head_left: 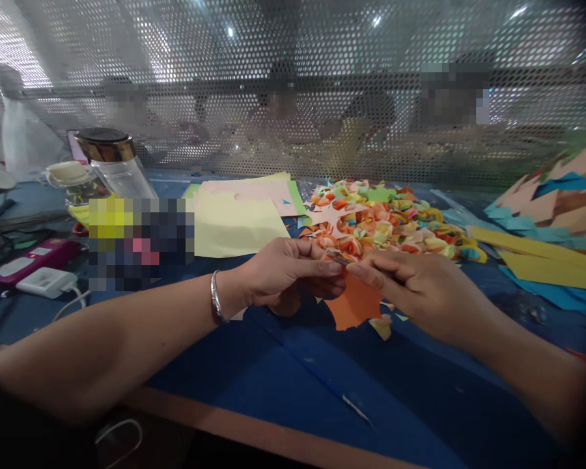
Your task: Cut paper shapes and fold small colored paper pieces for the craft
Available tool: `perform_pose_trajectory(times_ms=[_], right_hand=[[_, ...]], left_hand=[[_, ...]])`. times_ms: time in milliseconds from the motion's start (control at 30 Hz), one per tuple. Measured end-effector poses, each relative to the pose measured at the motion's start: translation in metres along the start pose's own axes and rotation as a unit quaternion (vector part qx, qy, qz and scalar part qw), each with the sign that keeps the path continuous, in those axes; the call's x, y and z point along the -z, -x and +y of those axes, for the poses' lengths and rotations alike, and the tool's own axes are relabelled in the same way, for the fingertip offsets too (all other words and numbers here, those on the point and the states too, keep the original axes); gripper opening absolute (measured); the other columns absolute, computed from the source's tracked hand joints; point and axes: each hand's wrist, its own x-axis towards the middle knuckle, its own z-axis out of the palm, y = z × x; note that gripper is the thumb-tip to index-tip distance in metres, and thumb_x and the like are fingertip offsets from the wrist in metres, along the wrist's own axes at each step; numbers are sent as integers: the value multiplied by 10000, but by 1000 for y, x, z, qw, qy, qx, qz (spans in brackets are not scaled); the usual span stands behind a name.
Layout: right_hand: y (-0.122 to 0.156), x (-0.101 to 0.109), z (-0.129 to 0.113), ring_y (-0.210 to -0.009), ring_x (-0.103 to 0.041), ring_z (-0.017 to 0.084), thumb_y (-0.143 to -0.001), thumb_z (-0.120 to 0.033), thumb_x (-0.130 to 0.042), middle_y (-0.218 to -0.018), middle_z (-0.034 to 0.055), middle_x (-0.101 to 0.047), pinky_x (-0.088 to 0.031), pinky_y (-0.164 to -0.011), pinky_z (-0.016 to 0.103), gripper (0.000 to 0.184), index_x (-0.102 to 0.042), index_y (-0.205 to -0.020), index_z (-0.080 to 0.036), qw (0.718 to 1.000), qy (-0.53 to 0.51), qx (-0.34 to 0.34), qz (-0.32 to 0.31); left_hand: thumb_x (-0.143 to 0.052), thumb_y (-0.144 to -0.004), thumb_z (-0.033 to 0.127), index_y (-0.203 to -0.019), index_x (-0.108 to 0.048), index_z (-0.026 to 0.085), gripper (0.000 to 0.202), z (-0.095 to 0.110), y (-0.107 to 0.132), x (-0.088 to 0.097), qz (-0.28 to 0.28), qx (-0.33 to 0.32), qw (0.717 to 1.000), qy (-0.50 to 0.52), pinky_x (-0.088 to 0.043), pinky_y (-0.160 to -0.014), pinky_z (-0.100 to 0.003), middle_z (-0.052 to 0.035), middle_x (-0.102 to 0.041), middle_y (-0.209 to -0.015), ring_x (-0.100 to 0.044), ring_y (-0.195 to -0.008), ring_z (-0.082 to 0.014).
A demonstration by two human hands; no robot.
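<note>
My left hand (288, 273) and my right hand (410, 286) meet over the blue table (283, 384), fingers pinched together. Between the fingertips is a small piece of paper (339, 258) that both hands pinch. An orange paper scrap (354, 306) hangs or lies just under the hands; I cannot tell whether a hand holds it. A silver bangle (216, 296) is on my left wrist. Behind the hands lies a heap of small rolled coloured paper pieces (385, 225).
Yellow and pink paper sheets (239, 218) lie at the back centre. A glass jar with a gold lid (110, 163) stands back left, near a power strip and charger (43, 277). Yellow and blue paper strips (542, 260) lie right. A perforated screen (293, 85) stands behind, with people beyond.
</note>
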Motion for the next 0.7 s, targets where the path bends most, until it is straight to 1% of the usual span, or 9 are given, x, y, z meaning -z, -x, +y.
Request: perform_pose_trajectory(times_ms=[233, 333, 433, 500, 567, 600, 633, 667, 700], right_hand=[[-1, -1, -1, -483, -439, 133, -999, -802, -332, -538, -22, -429, -348, -477, 313, 687, -451, -620, -241, 1000, 10, 1, 5], [-1, -1, -2, -478, -432, 129, -1000, -801, -329, -532, -22, -429, -343, -473, 308, 691, -463, -621, -239, 1000, 11, 0, 5], [-1, 1, -3, -484, -440, 127, -1010, -777, -350, -531, -20, -434, -348, -481, 303, 680, -466, -617, -234, 1000, 6, 2, 9], [-1, 2, -3, -491, -448, 124, -1020, -746, -379, -540, -18, -443, -349, -487, 300, 661, -451, -612, -231, 1000, 3, 5, 11], [-1, 3, -2, -494, -451, 120, -1034, -709, -396, -547, -19, -444, -344, -488, 297, 635, -443, -618, -231, 1000, 6, 7, 15], [0, 3, -2, -492, -446, 118, -1040, -691, -402, -546, -21, -437, -343, -488, 294, 623, -439, -621, -231, 1000, 7, 9, 19], [0, 2, -2, -489, -440, 115, -1046, -674, -408, -545, -24, -427, -342, -487, 290, 613, -431, -623, -231, 1000, 8, 13, 25], [0, 2, -2, -485, -433, 113, -1050, -660, -414, -544, -28, -417, -343, -487, 285, 604, -424, -625, -231, 999, 7, 17, 30], [1, 2, -2, -482, -430, 110, -1052, -650, -419, -545, -31, -412, -347, -486, 279, 597, -423, -627, -230, 999, 6, 22, 32]], left_hand=[[-969, -672, 267, -741, -686, 117, 328, 1, -1, 2, -12, 0, 1000, -6, -532, -662, -259, -47, -764, -734, -724, -652, -126], [-958, -676, 247, -737, -669, 125, 319, 1, -2, 1, -5, 0, 1000, -9, -525, -648, -257, -38, -755, -721, -716, -640, -125], [-876, -750, 173, -734, -633, 136, 246, 3, -3, 2, 24, -28, 999, -28, -518, -655, -258, -27, -740, -720, -696, -633, -110], [-815, -794, 136, -764, -623, 146, 195, 7, -4, 5, 71, -55, 993, -79, -505, -660, -255, -14, -721, -717, -675, -637, -98], [-769, -823, 125, -815, -629, 159, 144, 12, -6, 13, 138, -93, 971, -171, -469, -638, -248, 6, -688, -696, -639, -631, -91], [-743, -834, 121, -837, -634, 165, 118, 15, -7, 17, 171, -121, 950, -230, -453, -628, -252, 9, -677, -697, -621, -634, -95], [-718, -834, 104, -861, -645, 168, 100, 17, -8, 22, 198, -163, 921, -294, -448, -631, -258, 4, -680, -720, -610, -651, -100], [-713, -814, 83, -910, -669, 170, 137, 20, -9, 27, 219, -216, 884, -352, -465, -672, -266, -14, -711, -803, -630, -726, -113], [-716, -815, 99, -981, -691, 177, 185, 22, -10, 31, 230, -257, 851, -396, -487, -727, -275, -43, -747, -935, -664, -860, -141]])
